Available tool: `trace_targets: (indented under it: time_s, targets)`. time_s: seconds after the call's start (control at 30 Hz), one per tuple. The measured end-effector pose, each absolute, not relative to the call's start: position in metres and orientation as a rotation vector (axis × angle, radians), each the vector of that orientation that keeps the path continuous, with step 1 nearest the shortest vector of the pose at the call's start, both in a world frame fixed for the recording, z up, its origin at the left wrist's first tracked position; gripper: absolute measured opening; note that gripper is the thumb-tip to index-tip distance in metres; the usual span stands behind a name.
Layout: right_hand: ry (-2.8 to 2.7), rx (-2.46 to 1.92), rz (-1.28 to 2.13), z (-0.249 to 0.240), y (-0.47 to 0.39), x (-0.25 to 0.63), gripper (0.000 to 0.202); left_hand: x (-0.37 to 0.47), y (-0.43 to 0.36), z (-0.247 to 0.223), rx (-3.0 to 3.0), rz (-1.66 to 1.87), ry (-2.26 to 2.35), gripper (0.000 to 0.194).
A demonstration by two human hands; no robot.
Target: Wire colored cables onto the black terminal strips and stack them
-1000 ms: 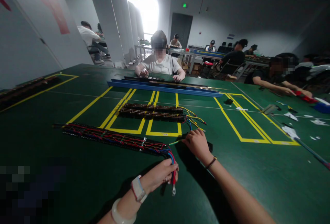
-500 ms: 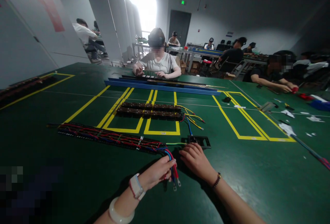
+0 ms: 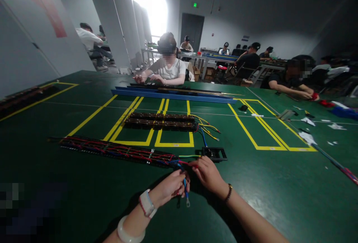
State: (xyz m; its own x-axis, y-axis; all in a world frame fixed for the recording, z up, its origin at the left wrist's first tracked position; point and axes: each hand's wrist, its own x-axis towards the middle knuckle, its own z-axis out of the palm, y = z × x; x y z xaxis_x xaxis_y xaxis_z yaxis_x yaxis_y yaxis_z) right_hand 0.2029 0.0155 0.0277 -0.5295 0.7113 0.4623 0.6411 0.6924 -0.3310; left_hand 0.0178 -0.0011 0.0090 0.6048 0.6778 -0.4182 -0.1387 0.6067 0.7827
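Note:
My left hand (image 3: 173, 185) is closed round a blue cable (image 3: 185, 187) whose end carries a ring terminal (image 3: 188, 202). To its right, my right hand (image 3: 208, 172) pinches a red cable (image 3: 184, 162), drawn out to the right; the tip is hidden under the fingers. Both cables come from the right end of a long black wired strip (image 3: 117, 151) with red wires and brass-coloured bars along it. A green-yellow wire (image 3: 188, 156) runs from that end to a black rectangular frame (image 3: 219, 154), just beyond my right hand.
Two shorter black strips (image 3: 159, 122) with yellow leads lie behind, inside yellow tape lines (image 3: 176, 145). Blue rails (image 3: 173, 95) cross the far side of the green table. A person (image 3: 167, 64) sits opposite; another person (image 3: 293, 82) works at the right near paper scraps (image 3: 307, 137).
My right hand has taken the red cable, which hung from my left hand beside the blue one, and spread it to the right. The left hand still grips the blue cable.

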Motion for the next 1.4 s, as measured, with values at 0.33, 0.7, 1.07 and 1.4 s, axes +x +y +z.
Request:
trace_targets:
  time_s: [0.33, 0.7, 1.07, 1.4]
  targets:
    - [-2.554, -1.490, -0.085, 0.076, 0.046, 0.102, 0.022, 0.021, -0.004, 0.005, 0.718, 0.632, 0.891, 0.035]
    - [-2.479, -1.161, -0.167, 0.049, 0.035, 0.118, 0.021, 0.021, -0.006, 0.009, 0.734, 0.618, 0.920, 0.021]
    - [-2.330, -1.208, -0.261, 0.010, 0.022, 0.191, 0.029, 0.017, -0.003, 0.011, 0.982, 0.503, 0.974, 0.046]
    - [-2.356, -1.251, -0.169, 0.006, 0.023, 0.184, 0.031, 0.011, 0.000, 0.016, 1.088, 0.403, 0.969, 0.043]
